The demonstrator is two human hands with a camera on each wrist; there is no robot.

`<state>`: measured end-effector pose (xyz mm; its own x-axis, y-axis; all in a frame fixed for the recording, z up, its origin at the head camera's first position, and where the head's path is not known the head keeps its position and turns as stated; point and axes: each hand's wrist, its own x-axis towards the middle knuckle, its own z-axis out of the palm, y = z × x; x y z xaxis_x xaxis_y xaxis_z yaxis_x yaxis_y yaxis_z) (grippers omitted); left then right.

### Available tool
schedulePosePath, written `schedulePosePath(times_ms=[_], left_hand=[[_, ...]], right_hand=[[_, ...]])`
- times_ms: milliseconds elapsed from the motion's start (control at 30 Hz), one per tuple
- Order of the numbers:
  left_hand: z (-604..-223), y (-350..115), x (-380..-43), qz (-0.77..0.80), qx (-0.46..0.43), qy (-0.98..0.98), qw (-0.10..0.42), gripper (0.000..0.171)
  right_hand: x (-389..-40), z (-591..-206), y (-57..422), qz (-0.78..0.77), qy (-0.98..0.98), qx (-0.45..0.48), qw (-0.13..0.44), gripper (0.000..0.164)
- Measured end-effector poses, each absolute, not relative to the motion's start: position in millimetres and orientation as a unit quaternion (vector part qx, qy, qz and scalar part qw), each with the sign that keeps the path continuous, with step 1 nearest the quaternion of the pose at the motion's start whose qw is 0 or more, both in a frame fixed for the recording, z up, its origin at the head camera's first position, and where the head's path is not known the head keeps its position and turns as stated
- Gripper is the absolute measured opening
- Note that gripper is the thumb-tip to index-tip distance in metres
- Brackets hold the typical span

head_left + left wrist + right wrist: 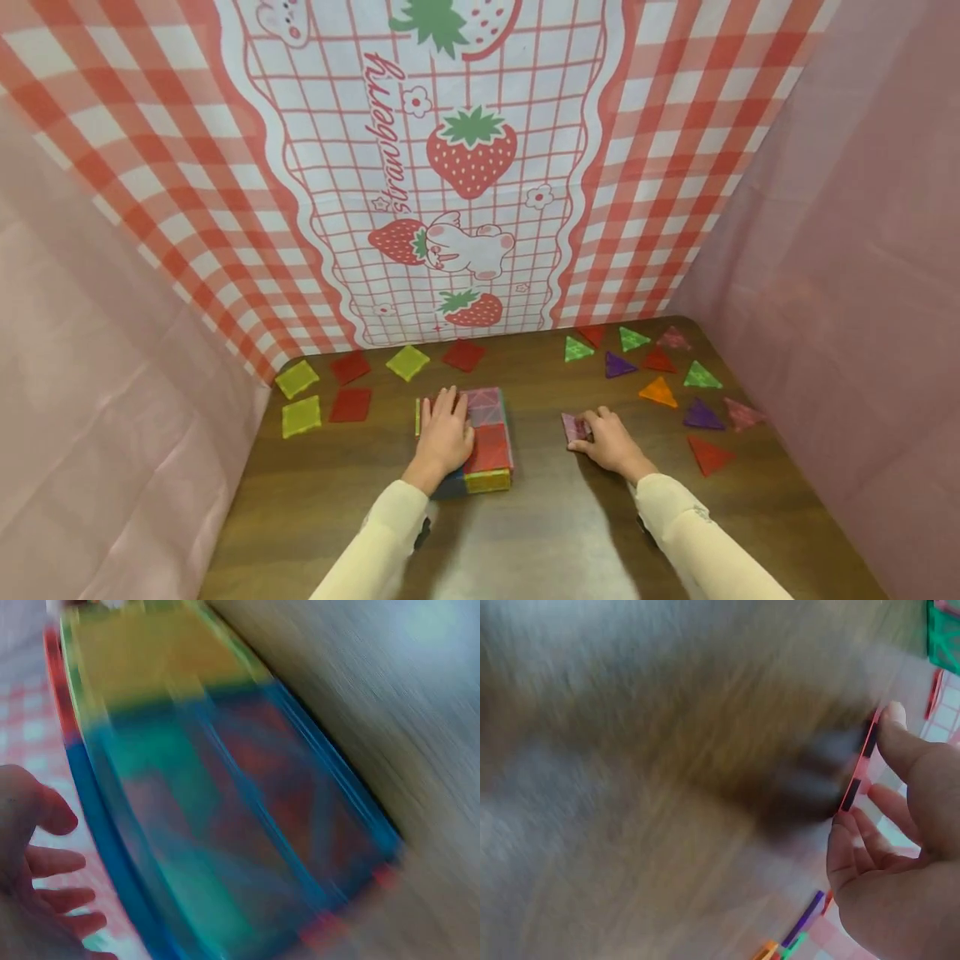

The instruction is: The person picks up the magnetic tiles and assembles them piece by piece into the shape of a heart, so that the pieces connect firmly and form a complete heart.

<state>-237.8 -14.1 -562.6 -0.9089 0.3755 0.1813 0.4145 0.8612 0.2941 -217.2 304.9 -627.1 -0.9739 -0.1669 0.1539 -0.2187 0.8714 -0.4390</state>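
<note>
A low box of magnetic tiles (491, 450) stands on the wooden table, with red and pink tiles on top and yellow and blue ones along its sides. My left hand (445, 433) lies over its top left part with fingers stretched forward, covering some of the tiles. Blurred in the left wrist view are the box's yellow side (150, 660) and a see-through blue one. To the right of the box, my right hand (609, 442) pinches a pink magnetic tile (573, 428) between thumb and fingers. In the right wrist view that tile (860, 761) appears edge-on, dark magnets showing.
Yellow square tiles (302, 417) and red square tiles (350, 405) lie at the back left. Several triangle tiles, among them an orange triangle (659, 392) and a purple triangle (703, 414), are spread at the right. A strawberry-print cloth (555, 242) hangs behind the table.
</note>
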Motion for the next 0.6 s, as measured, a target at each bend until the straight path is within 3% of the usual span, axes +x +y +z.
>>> schedulePosePath(times_ms=[167, 300, 433, 600], left_hand=[[-560, 36, -218, -0.113, -0.28, -0.947, 0.109, 0.047], [-566, 75, -203, -0.066, -0.353, -0.928, 0.104, 0.048], [-582, 110, -193, -0.034, -0.368, -0.928, 0.042, 0.053], [-604, 140, -190, -0.003, -0.302, -0.953, -0.04, 0.059]], right_hand=[[-213, -634, 298, 0.257, -0.957, 0.108, 0.085, 0.033], [-212, -637, 293, 0.28, -0.951, 0.103, 0.077, 0.032], [-212, -636, 293, 0.301, -0.947, 0.091, 0.061, 0.029], [-216, -634, 303, 0.319, -0.94, 0.107, 0.053, 0.02]])
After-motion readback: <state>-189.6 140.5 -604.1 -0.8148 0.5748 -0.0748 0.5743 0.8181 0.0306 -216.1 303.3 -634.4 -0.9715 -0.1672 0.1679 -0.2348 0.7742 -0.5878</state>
